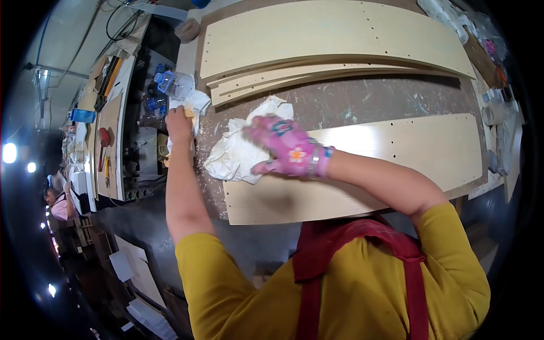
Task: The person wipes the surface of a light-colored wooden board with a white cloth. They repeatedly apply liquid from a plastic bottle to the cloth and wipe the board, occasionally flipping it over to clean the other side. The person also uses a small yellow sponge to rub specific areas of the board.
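As our pink-gloved right hand [277, 147] partly covers a crumpled white cloth [226, 156] at the left end of a smooth, pale, drilled board [334, 199], wiping seems underway; next likely calls for even pressure. Its thumb stands apart, fingers blurred; we can't tell its grip, nor that of our bare left hand [179, 123] near the worktop [340, 99] edge.

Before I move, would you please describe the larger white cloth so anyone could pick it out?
On the brown worktable, find the pale board nearest the person. The crumpled white cloth overlaps its left end, the only cloth beneath the pink flowered glove.
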{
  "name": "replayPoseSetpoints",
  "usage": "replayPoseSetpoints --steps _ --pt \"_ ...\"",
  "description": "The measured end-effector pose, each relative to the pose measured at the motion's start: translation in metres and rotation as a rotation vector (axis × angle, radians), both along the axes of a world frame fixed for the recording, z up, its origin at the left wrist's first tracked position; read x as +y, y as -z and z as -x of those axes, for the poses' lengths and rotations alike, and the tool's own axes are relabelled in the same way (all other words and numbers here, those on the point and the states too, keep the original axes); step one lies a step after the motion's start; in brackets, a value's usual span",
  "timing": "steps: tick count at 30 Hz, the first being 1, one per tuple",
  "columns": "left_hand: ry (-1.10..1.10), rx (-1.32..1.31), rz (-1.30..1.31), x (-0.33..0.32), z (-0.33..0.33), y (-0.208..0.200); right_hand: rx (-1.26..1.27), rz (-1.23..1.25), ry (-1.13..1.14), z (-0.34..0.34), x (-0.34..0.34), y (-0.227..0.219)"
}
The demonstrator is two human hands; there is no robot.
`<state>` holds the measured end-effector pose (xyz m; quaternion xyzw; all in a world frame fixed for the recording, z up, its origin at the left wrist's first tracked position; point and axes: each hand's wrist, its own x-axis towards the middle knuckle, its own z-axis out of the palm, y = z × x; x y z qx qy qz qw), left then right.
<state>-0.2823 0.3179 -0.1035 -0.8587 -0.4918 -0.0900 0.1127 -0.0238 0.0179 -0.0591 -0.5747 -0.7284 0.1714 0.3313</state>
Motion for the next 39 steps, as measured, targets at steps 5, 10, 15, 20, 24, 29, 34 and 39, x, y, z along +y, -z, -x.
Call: replayPoseSetpoints --steps 5,10,15,20,24,29,34,39 --pt "-0.070 -0.325 0.221 0.030 0.026 0.020 0.245 0.044 0.035 0.001 0.022 0.011" --pt "-0.135 -0.298 0.195 0.029 0.012 0.011 0.308 -0.166 0.321 -0.117 -0.058 -0.052" --pt "0.239 -0.750 0.033 -0.076 -0.065 -0.061 0.270 -0.161 0.682 -0.214 -0.199 -0.094" --pt "0.635 -0.480 0.432 -0.268 -0.180 -0.051 -0.099 0.325 0.531 -0.163 -0.230 -0.063" --pt "0.562 -0.063 0.492 -0.318 -0.226 -0.021 -0.327 0.255 0.275 -0.144 -0.218 0.003" --pt "0.643 -0.063 0.428 -0.323 -0.222 -0.020 -0.602 0.097 0.762 -0.289 -0.261 0.081" --pt "0.598 -0.017 0.403 -0.333 -0.228 -0.024 -0.101 0.300 1.174 -0.476 -0.361 0.057" --pt "0.603 -0.034 0.380 -0.335 -0.227 -0.022 -0.212 0.069 1.279 -0.494 -0.406 -0.010"
